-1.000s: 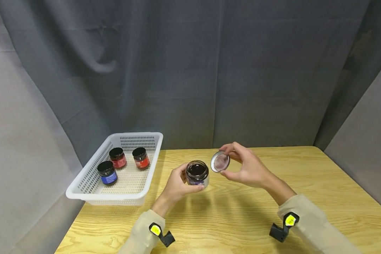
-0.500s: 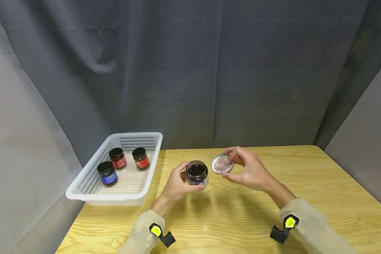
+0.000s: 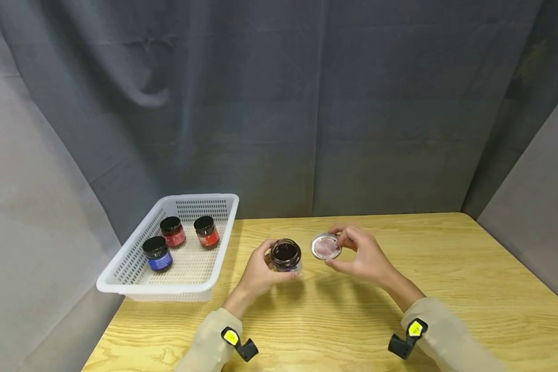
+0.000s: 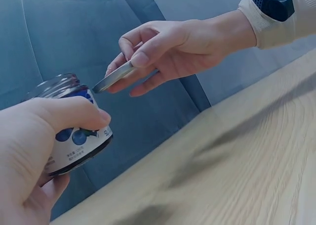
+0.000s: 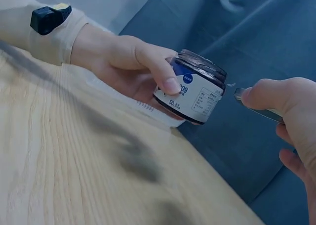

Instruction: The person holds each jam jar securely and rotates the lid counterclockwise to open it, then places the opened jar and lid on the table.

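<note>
head: above, forward-down | wrists: close, inward | all share: jar (image 5: pixel 193 92)

Dark grey curtain (image 3: pixel 251 113) (creased upper left) behind yellowish wood-grain table (image 3: pixel 465 253); paler grey panels (image 3: pixel 37 206) either side.

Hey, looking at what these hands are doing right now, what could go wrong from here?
The blueberry-labelled jar is uncapped and held above the table; if the left hand tips it or loses grip, any contents might spill.
The right hand pinches the lid near its rim, so it could slip and fall.
The lid's pinkish-stained underside shows in the head view; if that's residue, it may smear the fingers.
</note>
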The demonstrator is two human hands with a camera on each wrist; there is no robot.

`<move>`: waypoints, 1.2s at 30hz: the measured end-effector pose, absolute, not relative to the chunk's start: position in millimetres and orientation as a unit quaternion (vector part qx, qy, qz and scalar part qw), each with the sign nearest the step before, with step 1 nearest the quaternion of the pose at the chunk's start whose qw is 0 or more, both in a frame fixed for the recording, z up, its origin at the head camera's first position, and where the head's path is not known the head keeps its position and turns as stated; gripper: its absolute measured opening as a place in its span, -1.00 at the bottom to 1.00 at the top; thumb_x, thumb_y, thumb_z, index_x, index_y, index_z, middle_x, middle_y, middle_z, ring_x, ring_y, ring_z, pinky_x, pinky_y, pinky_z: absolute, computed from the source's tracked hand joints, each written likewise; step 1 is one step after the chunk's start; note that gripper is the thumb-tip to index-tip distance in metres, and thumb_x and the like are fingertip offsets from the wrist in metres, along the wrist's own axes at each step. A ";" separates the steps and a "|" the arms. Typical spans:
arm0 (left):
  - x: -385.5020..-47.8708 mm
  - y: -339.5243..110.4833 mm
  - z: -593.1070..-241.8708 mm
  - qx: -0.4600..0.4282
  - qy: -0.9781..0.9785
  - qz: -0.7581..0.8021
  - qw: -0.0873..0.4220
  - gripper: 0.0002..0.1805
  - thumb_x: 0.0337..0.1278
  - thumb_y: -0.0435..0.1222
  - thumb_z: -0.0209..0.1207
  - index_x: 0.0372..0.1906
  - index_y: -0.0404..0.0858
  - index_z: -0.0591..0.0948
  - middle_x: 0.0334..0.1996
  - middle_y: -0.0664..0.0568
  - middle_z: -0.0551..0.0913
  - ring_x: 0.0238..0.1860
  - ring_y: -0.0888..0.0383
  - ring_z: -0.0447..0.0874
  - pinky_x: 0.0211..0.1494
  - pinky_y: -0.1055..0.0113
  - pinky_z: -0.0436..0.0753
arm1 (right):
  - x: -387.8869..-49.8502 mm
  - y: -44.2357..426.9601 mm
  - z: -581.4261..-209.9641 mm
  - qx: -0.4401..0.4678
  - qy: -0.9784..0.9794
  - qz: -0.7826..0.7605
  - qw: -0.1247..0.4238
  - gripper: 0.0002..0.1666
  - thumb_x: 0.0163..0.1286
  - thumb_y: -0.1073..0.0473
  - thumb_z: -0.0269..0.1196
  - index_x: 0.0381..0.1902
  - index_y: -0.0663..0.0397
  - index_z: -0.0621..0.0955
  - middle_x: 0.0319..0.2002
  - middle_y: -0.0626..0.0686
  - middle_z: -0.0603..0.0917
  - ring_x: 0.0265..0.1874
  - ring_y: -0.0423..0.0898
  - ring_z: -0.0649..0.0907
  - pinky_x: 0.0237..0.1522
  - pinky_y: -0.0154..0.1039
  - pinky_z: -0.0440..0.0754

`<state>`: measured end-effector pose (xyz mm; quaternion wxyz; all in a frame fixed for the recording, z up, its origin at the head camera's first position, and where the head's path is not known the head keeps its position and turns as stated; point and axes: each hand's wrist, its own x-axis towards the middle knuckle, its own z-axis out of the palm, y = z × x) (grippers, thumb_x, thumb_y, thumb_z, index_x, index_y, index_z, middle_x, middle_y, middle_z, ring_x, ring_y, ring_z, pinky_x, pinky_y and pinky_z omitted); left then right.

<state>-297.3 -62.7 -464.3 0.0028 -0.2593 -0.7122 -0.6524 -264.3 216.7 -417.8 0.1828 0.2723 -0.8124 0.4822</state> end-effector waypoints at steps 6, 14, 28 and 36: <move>-305.7 -65.6 -477.9 -0.231 -0.733 -0.640 0.016 -0.18 -0.24 -0.41 0.64 0.29 -0.22 0.58 0.12 -0.02 0.66 0.09 0.02 0.67 0.22 0.14 0.59 | -270.3 216.2 -436.4 0.241 -0.828 0.472 0.185 -0.50 -0.03 0.41 0.64 -0.33 0.08 0.52 0.12 0.12 0.64 0.13 0.10 0.64 0.16 -0.31 0.59; -320.4 -67.7 -490.8 -0.169 -0.788 -0.589 0.057 -0.18 -0.33 -0.25 0.69 0.24 -0.15 0.65 0.10 0.08 0.69 0.16 0.04 0.57 0.29 -0.05 0.43 | -290.2 210.6 -459.0 0.211 -0.845 0.458 0.176 -0.52 -0.01 0.40 0.64 -0.36 0.09 0.51 0.17 0.13 0.62 0.19 0.13 0.59 0.17 -0.11 0.62; -352.0 -68.8 -513.4 -0.091 -0.817 -0.563 0.090 -0.20 -0.37 -0.23 0.72 0.17 -0.21 0.66 0.02 0.00 0.72 0.11 -0.02 0.64 0.30 -0.01 0.50 | -324.7 194.1 -489.1 0.163 -0.860 0.461 0.143 -0.54 0.05 0.29 0.66 -0.38 0.19 0.53 0.19 0.17 0.59 0.15 0.16 0.62 0.13 -0.08 0.65; -363.9 -70.7 -516.4 -0.080 -0.826 -0.550 0.096 -0.19 -0.37 -0.20 0.71 0.17 -0.24 0.66 0.03 -0.04 0.73 0.12 -0.04 0.65 0.29 0.02 0.52 | -343.8 182.9 -508.1 0.138 -0.867 0.455 0.151 -0.55 0.03 0.27 0.67 -0.43 0.16 0.53 0.16 0.17 0.62 0.16 0.15 0.61 0.13 -0.04 0.65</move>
